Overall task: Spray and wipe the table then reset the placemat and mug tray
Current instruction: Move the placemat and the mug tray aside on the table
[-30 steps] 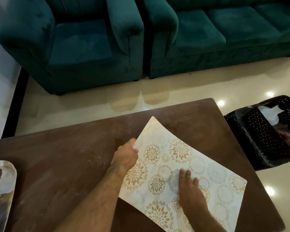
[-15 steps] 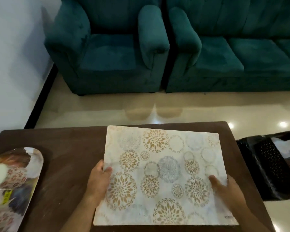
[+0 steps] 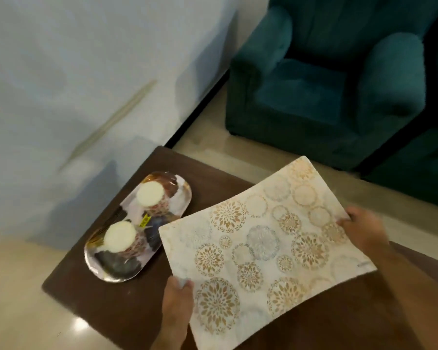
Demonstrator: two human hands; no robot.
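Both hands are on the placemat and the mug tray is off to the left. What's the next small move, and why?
Probably set the placemat flat on the table. The left hand and right hand grip opposite edges, it looks skewed and overhangs the far edge, and its corner crowds the tray of upturned mugs.

No legible text anywhere.
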